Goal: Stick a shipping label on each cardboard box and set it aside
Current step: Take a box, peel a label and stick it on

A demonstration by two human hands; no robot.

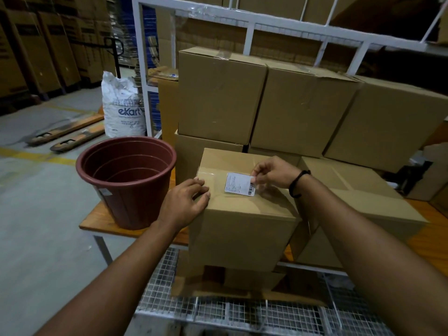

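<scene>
Brown corrugated cardboard box (pixel 242 221), taped shut, stands at the front edge of the wooden bench (pixel 97 219), its near face hanging a little over that edge. On its top lies a small white rectangular shipping label (pixel 238 184) with fine print and a barcode at its right end. The label seems to lie flat on the tape seam, though the dim light leaves that unsure. The right hand (pixel 274 173), a black band (pixel 297 184) on its wrist, pinches the label's right end between thumb and fingertips. The left hand (pixel 184 204) rests on the box's top left edge, fingers laid loosely together on the lid and palm against the side.

Just right of the box, touching it, sits a second plain carton (pixel 363 204). Behind both, stacked brown cartons (pixel 218 98) fill the back of the bench under a white metal frame (pixel 249 20). A round reddish-brown plastic bucket (pixel 135 190) stands at the bench's front left corner. Below the front edge runs a wire mesh shelf (pixel 218 309). On the floor beyond stands a white printed sack (pixel 122 110).
</scene>
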